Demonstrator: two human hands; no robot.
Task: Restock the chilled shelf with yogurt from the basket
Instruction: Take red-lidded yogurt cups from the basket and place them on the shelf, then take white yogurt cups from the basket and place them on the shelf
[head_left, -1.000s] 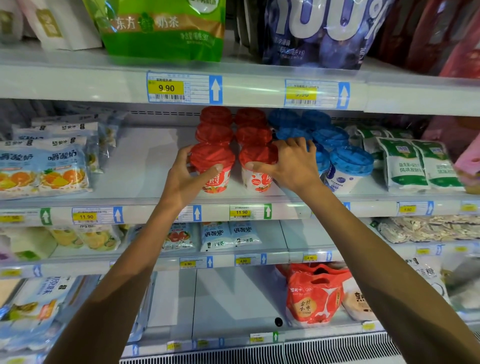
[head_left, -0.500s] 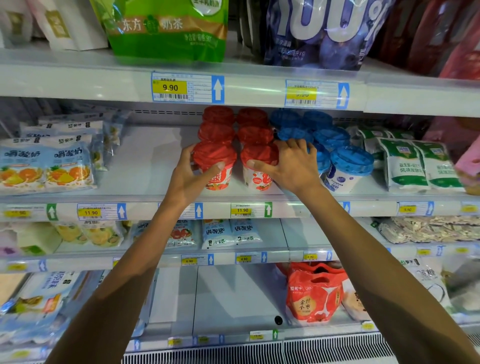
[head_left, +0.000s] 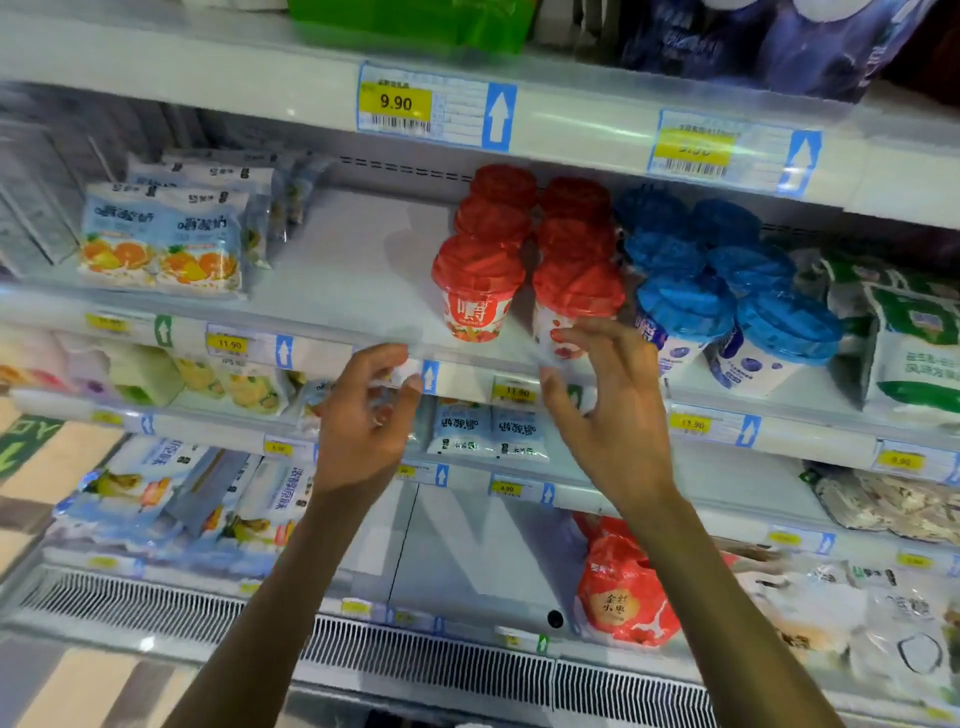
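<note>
Two rows of red-lidded yogurt cups stand on the chilled shelf (head_left: 353, 291). The front left cup (head_left: 475, 291) and the front right cup (head_left: 574, 301) sit near the shelf's front edge. Beside them on the right stand blue-lidded yogurt cups (head_left: 685, 312). My left hand (head_left: 363, 421) hovers below and left of the front left cup, fingers apart and empty. Just under the front right cup is my right hand (head_left: 608, 405), also spread and holding nothing; its fingertips cover the cup's lower part. No basket is in view.
Orange-printed pouches (head_left: 161, 244) lie at the shelf's left. Green-and-white packs (head_left: 914, 343) stand at the right. Price-tag rails (head_left: 436, 106) front each shelf. Lower shelves hold pouches (head_left: 488, 431) and a red bag (head_left: 623, 592). A vent grille (head_left: 415, 654) runs along the bottom.
Both hands have let go of the two front red cups and drawn back toward me, below the shelf edge. The view has tilted and moved closer.
</note>
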